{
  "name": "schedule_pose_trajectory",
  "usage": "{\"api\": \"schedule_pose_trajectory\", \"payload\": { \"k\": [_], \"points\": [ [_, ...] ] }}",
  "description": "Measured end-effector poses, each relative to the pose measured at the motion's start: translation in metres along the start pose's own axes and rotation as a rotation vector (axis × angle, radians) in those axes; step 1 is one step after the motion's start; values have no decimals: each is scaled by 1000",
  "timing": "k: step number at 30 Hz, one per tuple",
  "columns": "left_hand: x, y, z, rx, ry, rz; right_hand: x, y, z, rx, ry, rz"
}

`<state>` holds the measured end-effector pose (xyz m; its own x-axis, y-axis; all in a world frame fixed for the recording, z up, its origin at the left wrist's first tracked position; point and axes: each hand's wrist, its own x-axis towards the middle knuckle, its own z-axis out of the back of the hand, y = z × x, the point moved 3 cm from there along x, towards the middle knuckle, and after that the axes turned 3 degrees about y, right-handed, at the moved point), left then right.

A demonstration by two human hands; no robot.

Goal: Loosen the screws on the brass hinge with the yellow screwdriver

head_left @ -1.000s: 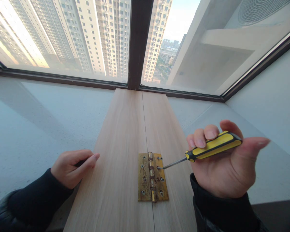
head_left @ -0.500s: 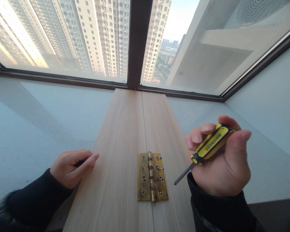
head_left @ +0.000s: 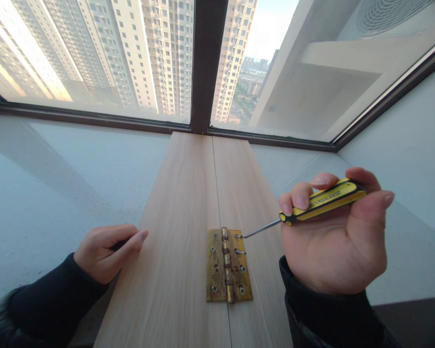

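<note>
A yellow-and-black screwdriver point(head_left: 322, 202) is held in my right hand point(head_left: 348, 246), fingers and thumb round its handle. Its shaft points left, and the tip meets or nearly meets the head of the upper right screw point(head_left: 239, 237) in a worn brass hinge point(head_left: 220, 278). A second screw point(head_left: 240, 252) below it stands partly out, leaning right. Other screws sit in the hinge's remaining holes, their cross-slot heads showing. The hinge lies flat across the seam of two pale wooden boards point(head_left: 188, 193). My left hand point(head_left: 107, 251) rests loosely closed at the boards' left edge.
The boards lie on a speckled white sill point(head_left: 65, 183) and reach the dark window frame point(head_left: 206, 72) at the back. A white wall point(head_left: 409, 130) rises on the right. Tall buildings point(head_left: 137, 53) show through the glass.
My right hand has turned the screwdriver flatter and raised its tip up and left to the upper right screw. My left hand and the hinge have hardly moved.
</note>
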<state>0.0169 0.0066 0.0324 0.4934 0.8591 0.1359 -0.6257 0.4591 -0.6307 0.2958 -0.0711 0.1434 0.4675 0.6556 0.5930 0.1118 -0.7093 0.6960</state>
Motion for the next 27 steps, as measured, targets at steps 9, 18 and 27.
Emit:
{"api": "schedule_pose_trajectory", "payload": {
  "k": [9,18,27],
  "points": [
    [0,-2,1,-36,-15,-1,-5,-8,-3,32,89,-7],
    [1,-3,1,-40,-17,-4,-1,-3,2,-10,155,11],
    [1,-4,1,-38,-14,-7,-10,5,6,-82,-39,-154]
  ]
}}
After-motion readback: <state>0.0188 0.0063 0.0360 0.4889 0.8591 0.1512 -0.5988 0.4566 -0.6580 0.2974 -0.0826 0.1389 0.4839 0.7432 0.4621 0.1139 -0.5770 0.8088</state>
